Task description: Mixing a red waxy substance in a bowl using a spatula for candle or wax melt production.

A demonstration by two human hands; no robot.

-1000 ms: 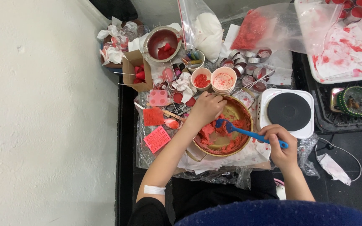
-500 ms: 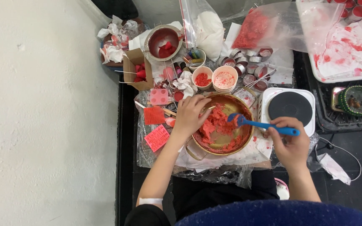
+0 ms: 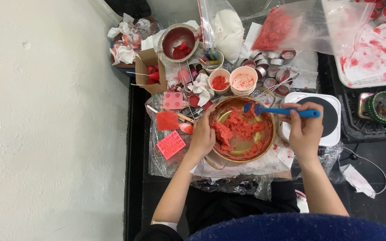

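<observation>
Red crumbly paste (image 3: 237, 129) sits clumped in the round brass-coloured metal bowl (image 3: 264, 147), mostly on its far and left side, with bare metal showing nearer the person. The left hand (image 3: 202, 136) wraps the bowl's left rim, fingers curled over the edge and grasping it. The right hand (image 3: 307, 129), just right of the bowl, is clenched around the blue-handled spatula (image 3: 282, 110), whose red-smeared blade rests at the bowl's far rim. Scraping well likely means keeping the rim pinned firmly and drawing the blade flat along the wall, so paste gathers rather than spills. Beyond the bowl, a small white cup (image 3: 220, 81) holds red bits, a pale pink cup (image 3: 243, 81) holds pinkish residue, and a steel pot (image 3: 178, 42) holds red chunks.
</observation>
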